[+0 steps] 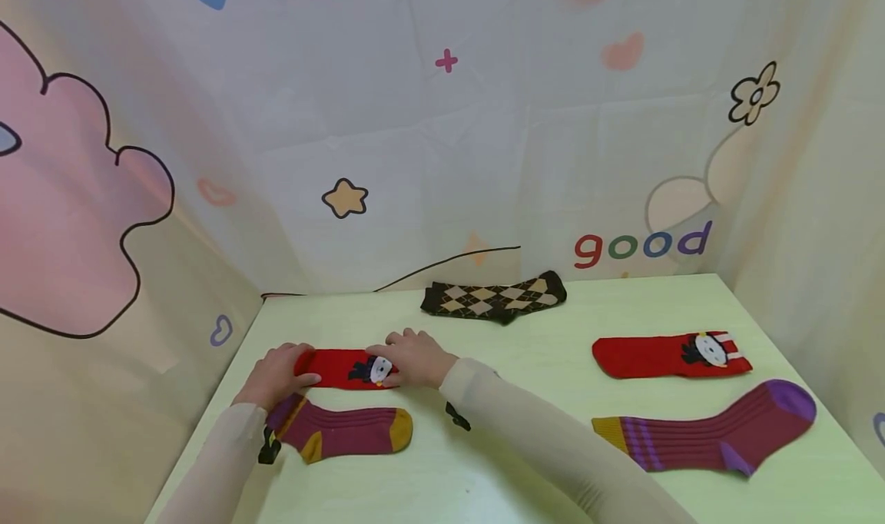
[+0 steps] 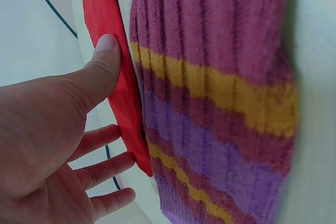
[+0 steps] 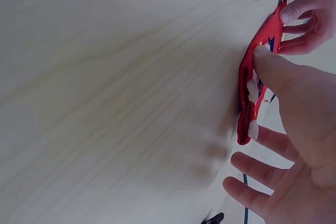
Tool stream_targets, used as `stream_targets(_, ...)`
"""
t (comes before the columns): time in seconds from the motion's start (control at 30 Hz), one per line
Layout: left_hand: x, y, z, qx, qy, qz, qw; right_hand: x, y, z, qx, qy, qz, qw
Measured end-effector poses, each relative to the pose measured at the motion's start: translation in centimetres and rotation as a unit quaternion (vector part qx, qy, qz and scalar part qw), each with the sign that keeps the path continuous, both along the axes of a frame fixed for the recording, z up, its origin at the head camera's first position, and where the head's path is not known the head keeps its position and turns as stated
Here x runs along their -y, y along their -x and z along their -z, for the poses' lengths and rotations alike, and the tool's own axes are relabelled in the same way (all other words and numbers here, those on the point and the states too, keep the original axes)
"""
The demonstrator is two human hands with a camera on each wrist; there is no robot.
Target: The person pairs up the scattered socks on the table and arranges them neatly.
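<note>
A red sock with a white cartoon face lies flat at the table's left side, between both hands. My left hand is at its plain red end, the thumb on top and fairly straight fingertips touching the far edge in the left wrist view. Over the face end is my right hand, its thumb resting on the fabric and its fingers spread along the edge in the right wrist view. Just nearer to me lies a maroon sock with a mustard heel and toe; its striped cuff passes close beside my left hand.
At the back lies an argyle sock. On the right are another red sock with a face and a maroon sock with purple heel and toe. A printed curtain stands behind the pale green table.
</note>
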State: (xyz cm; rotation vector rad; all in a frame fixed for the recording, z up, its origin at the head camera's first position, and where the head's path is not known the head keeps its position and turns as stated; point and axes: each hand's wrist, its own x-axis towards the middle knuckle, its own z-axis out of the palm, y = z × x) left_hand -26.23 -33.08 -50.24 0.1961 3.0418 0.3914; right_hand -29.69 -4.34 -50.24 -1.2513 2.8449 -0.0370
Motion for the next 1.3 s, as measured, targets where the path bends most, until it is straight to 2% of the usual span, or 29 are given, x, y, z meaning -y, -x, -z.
stream_targets(0.2, 0.0, -0.1, 0.2, -0.002, -0.004, -0.004, 1.0, 0.0, -0.4, -0.1, -0.003, -0.008, -0.002, 1.0)
stream_targets(0.47, 0.2, 0.1, 0.0, -0.01, 0.013, 0.013, 0.9998, 0.1, -0.5, -0.3, -0.016, -0.017, -0.006, 0.9997)
stream_targets(0.73, -0.5, 0.3, -0.6, 0.014, 0.048, 0.022, 0.9985, 0.1, -0.4, -0.3, -0.005, -0.013, -0.001, 0.9999)
stream_targets(0.9, -1.0, 0.3, -1.0, 0.025, 0.053, 0.021, 0.998, 0.0, -0.1, -0.1, -0.002, -0.01, 0.003, 0.9999)
stream_targets(1.3, -1.2, 0.4, -0.4, 0.03, 0.054, 0.014, 0.998, 0.0, -0.1, 0.2, 0.009, 0.0, 0.006, 0.9999)
